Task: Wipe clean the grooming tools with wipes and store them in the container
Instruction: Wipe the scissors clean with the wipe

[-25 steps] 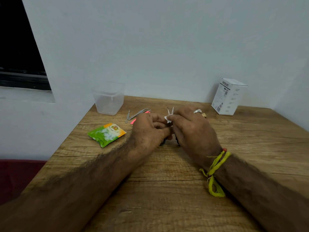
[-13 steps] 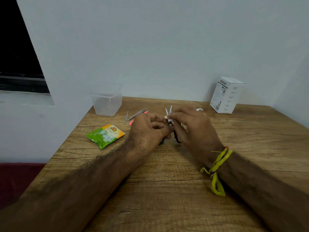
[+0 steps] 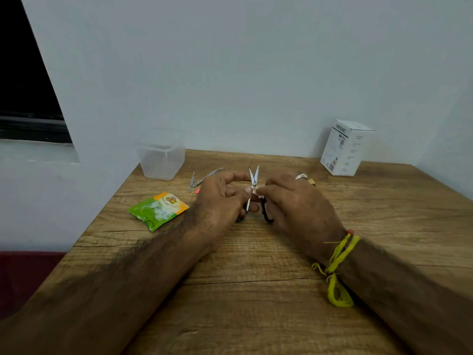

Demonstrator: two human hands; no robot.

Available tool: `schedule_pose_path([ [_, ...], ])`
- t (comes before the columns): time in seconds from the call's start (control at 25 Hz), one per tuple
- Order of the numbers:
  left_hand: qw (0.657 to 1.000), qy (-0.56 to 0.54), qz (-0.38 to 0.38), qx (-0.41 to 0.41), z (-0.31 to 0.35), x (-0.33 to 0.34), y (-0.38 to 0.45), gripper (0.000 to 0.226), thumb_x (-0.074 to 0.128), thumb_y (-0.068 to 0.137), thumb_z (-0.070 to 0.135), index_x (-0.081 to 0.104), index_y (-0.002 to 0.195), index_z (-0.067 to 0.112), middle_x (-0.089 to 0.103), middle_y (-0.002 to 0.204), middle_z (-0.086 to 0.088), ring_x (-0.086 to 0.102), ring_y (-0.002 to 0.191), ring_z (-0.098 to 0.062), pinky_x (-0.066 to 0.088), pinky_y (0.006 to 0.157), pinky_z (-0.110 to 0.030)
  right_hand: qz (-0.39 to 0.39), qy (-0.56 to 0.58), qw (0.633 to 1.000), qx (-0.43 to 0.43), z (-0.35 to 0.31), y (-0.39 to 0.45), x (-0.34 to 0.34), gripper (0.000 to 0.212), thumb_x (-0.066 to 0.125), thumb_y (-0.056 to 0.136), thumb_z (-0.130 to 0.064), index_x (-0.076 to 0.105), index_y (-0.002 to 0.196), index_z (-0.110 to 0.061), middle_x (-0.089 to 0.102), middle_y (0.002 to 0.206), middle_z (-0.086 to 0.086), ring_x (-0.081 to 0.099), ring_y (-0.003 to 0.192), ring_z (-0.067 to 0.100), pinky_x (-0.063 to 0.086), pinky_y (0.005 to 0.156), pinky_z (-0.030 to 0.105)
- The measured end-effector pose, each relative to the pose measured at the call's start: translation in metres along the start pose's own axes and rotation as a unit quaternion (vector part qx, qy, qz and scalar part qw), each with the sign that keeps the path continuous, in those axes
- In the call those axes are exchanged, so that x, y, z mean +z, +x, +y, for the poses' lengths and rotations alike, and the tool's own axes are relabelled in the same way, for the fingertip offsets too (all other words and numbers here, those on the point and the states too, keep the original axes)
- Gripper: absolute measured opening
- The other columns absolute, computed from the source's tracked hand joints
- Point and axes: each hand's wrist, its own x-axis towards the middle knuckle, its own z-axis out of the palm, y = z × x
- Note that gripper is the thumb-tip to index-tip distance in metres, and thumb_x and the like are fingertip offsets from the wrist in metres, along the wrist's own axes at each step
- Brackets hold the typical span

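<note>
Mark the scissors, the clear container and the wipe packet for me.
scissors (image 3: 254,176): head view, on the open blades.
clear container (image 3: 161,162): head view, on its front wall.
wipe packet (image 3: 157,210): head view, on its green face.

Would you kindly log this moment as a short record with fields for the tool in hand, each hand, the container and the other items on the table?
tool in hand: small scissors, blades apart, tips up
left hand: grips the scissors
right hand: pinches a white wipe scrap at the pivot
container: clear, back left, looks empty
other tools: metal pieces beside container
also on table: green sachet, white box
</note>
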Motion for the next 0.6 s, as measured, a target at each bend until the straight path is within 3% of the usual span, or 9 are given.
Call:
schedule_pose_path([
  [0.16,1.0,0.005,0.007,0.004,0.001,0.002,-0.002,0.019,0.061,0.096,0.001,0.068,0.11,0.011,0.073,0.067,-0.01,0.067,0.056,-0.015,0.044,0.045,-0.018,-0.02,0.0,1.0,-0.01,-0.001,0.001,0.0,0.027,0.049,0.086,-0.011,0.073,0.097,-0.007,0.069,0.099,0.01,0.065,0.08,0.036,0.054,0.069,0.041],
  [0.44,1.0,0.016,0.004,0.005,0.0,0.001,-0.003,0.02,0.062,0.096,0.002,0.067,0.111,0.015,0.075,0.07,-0.008,0.068,0.056,-0.01,0.047,0.049,-0.02,-0.043,-0.022,0.999,-0.013,-0.001,0.001,-0.007,0.02,0.062,0.081,-0.005,0.075,0.096,-0.007,0.069,0.094,0.011,0.064,0.076,0.034,0.052,0.063,0.039],
  [0.6,1.0,0.022,0.011,0.003,0.0,0.001,-0.002,0.022,0.062,0.096,0.002,0.066,0.115,0.011,0.073,0.067,-0.005,0.062,0.047,-0.004,0.047,0.047,-0.019,-0.051,-0.038,0.997,-0.036,0.001,-0.002,-0.01,0.027,0.049,0.086,-0.014,0.074,0.096,-0.011,0.069,0.094,0.008,0.062,0.072,0.03,0.051,0.059,0.038],
])
